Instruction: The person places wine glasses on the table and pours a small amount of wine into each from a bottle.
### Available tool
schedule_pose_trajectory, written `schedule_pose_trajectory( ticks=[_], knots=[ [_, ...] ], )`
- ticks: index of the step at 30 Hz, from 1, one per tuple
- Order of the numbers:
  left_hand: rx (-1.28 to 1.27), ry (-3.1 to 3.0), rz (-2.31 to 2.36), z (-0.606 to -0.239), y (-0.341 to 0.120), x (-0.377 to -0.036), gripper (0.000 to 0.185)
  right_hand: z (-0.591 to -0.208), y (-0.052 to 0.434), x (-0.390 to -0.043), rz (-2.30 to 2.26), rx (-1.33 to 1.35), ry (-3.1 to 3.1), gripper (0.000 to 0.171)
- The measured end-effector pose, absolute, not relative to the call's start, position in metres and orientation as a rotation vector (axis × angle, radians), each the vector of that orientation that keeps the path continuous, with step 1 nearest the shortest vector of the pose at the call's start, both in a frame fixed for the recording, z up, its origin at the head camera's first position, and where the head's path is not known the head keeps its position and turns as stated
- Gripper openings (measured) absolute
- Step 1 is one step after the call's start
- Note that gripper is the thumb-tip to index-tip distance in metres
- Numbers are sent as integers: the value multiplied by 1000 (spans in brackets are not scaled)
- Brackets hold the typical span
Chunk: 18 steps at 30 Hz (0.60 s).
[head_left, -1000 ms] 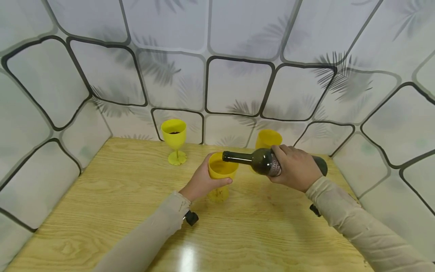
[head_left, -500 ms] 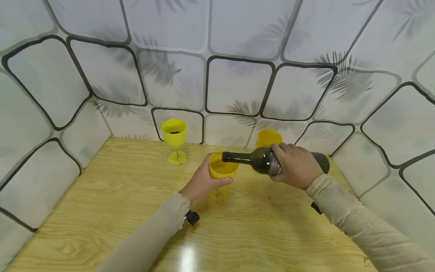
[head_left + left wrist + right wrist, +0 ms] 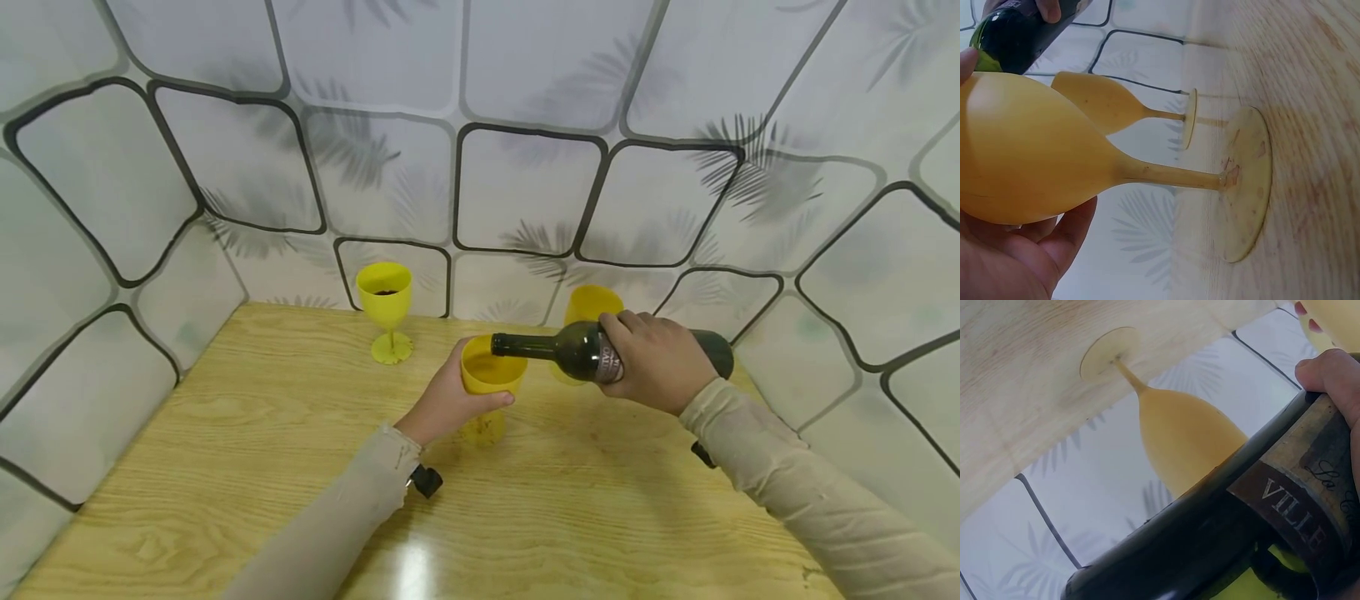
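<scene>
Slightly raised since before, the right hand (image 3: 654,360) grips the dark bottle (image 3: 577,352) near level, its mouth over the yellow goblet (image 3: 489,377). Curled around that goblet's bowl, the left hand (image 3: 444,402) holds it on the table (image 3: 225,467).

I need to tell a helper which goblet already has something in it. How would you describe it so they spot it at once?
On the wooden table, look to the far left corner by the tiled wall. A yellow goblet stands there alone, touched by neither hand. Unlike the other two, it shows dark liquid at the bottom of its bowl.
</scene>
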<state>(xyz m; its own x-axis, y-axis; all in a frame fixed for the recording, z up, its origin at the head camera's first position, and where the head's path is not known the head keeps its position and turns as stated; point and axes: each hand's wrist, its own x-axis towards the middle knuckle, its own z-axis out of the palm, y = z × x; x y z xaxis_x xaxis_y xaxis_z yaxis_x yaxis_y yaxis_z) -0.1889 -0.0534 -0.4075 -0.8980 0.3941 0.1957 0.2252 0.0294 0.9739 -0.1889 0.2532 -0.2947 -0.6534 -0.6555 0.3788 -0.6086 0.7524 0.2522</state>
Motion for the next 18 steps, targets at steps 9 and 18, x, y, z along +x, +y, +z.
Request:
schedule_pose_trajectory(
  ticks=[9,18],
  knots=[
    [652,2160,1998,-409,-53,-189,76,-293,254,-190,-158,964,-2488,72],
    [655,2166,1997,-408,-53,-189,78,-291,253,-191,-175,972,-2483,71]
  ],
)
